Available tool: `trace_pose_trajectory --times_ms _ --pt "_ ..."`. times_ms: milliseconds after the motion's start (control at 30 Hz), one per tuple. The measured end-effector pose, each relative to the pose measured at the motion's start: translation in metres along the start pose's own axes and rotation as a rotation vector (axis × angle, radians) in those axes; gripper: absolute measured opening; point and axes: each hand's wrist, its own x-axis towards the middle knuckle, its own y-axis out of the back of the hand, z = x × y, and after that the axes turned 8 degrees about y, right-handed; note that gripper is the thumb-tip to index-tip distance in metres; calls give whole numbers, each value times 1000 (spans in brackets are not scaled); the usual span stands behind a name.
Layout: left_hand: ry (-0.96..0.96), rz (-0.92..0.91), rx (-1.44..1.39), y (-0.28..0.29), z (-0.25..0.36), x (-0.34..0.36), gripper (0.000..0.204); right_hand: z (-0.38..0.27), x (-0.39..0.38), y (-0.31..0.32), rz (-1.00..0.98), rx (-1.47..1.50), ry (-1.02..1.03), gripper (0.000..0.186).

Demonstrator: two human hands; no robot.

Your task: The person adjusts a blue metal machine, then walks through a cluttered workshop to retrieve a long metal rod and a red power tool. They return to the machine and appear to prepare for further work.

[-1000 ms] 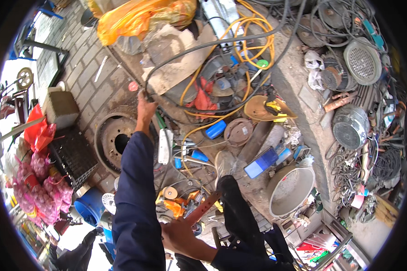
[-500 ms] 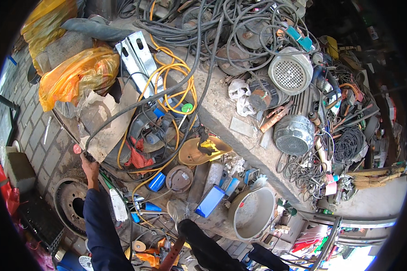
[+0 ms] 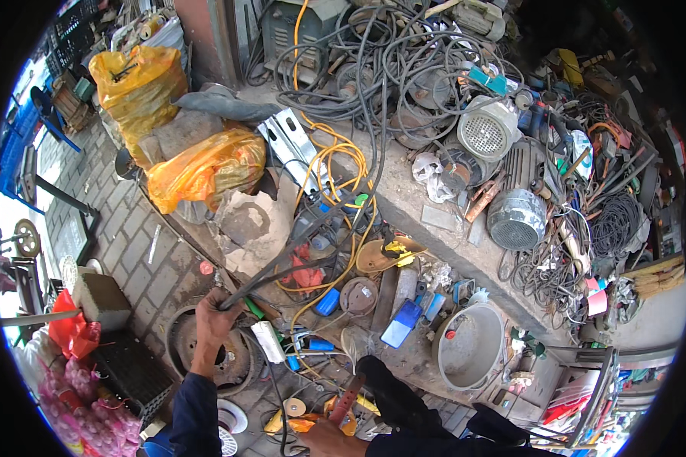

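My left hand (image 3: 213, 318) grips a black cable (image 3: 245, 288) above a rusty wheel rim (image 3: 179, 346). Just right of it lie a white object with a green strip (image 3: 269, 341) and, farther back, torn brown cardboard (image 3: 244, 236). Yellow cable (image 3: 338, 156) loops across the clutter, near a red plastic scrap (image 3: 306, 274). At the bottom, my right hand (image 3: 326, 436) is closed on a reddish flat bar with holes (image 3: 347, 400), beside my dark-clad leg (image 3: 385, 392) and pale shoe.
Orange sacks (image 3: 198, 171) sit behind the cardboard. A concrete ledge (image 3: 434, 236) carries motors (image 3: 484, 129) and tangled cables. A grey tub (image 3: 469, 350) stands lower right. At left are a concrete block (image 3: 107, 305), a black crate (image 3: 129, 373) and pink mesh bags (image 3: 68, 388) on brick paving.
My left hand has shifted slightly toward me, raising the black cable into a straighter line. The view has swung, bringing more of the upper ledge and sacks into sight.
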Motion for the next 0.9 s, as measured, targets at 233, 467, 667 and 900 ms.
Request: trace_pose_trajectory --times_ms 233,467,667,900 --pt "-192 -20 34 131 291 -179 27 -42 -34 -109 311 56 110 30" --pt "-449 325 -344 308 457 -338 14 -156 -75 -127 372 256 40 33" --pt "-560 436 -243 382 524 -450 19 -222 -103 -127 527 115 77 38" --pt "-379 263 200 329 445 -484 22 -278 -144 -81 772 174 36 36"
